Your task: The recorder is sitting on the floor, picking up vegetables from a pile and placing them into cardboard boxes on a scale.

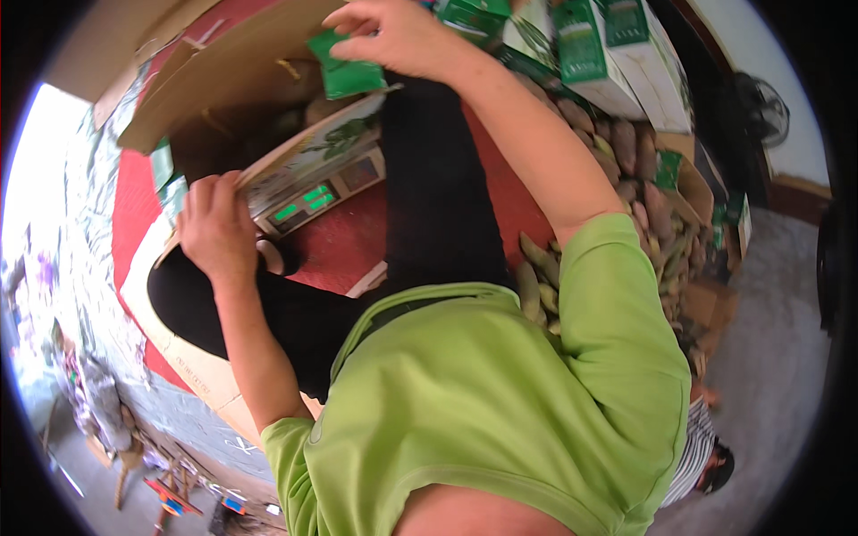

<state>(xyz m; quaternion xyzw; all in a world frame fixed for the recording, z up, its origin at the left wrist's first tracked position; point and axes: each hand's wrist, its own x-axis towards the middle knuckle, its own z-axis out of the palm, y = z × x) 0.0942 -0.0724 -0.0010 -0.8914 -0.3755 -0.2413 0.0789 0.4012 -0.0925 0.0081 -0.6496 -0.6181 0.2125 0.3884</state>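
An open cardboard box [261,168] with a printed outer side stands at upper left, behind a digital scale [308,204] with lit green digits. Curled over the box's near left corner are the fingers of my left hand [214,228]. My right hand [393,37] is raised at the far right side of the box, thumb and fingers apart, with nothing visible in it. Just below its fingers a green flap [353,76] sticks up from the box's edge. Brownish roundish things show dimly in the box; most of the inside is in shadow.
Right of my leg lies a heap of sweet potatoes [645,152], with longer greenish-brown ones [539,272] nearer me. Green-and-white cartons [597,58] stand behind the heap. A fan [761,109] stands far right. Another person in a striped top [693,451] is at lower right.
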